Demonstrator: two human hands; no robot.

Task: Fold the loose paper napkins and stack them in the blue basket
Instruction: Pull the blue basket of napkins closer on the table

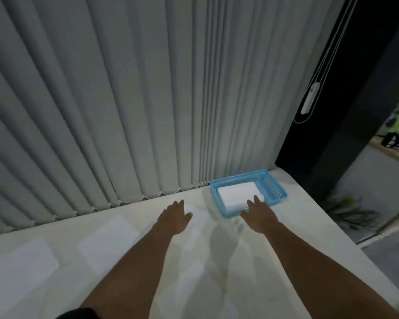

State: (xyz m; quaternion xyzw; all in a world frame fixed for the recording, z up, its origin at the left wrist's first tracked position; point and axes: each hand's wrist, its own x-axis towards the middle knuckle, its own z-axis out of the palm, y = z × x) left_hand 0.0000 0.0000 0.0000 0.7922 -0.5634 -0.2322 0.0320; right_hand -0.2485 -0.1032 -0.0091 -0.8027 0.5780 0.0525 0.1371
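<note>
R hand (258, 215) flat, fingers straight and close together, tips over the near rim of the blue basket (279, 188), at the near edge of the folded napkin stack (236, 192). Prob. squaring or pressing it so it sits flat; can't confirm contact, pic is soft. L hand (174, 217) also flat, fingers straight, thumb out, holding nothing, low over a loose napkin (197, 214) at frame centre. Looks staged for the next pickup.

Basket sits right of centre at the back edge of the table (297, 229), close to the blinds (124, 88). Holds only the white stack, w/ spare room on its right side. Lower left, lying flat: second napkin (115, 236) and third napkin (21, 265). Est. task part done, 3 unfolded by my count.
</note>
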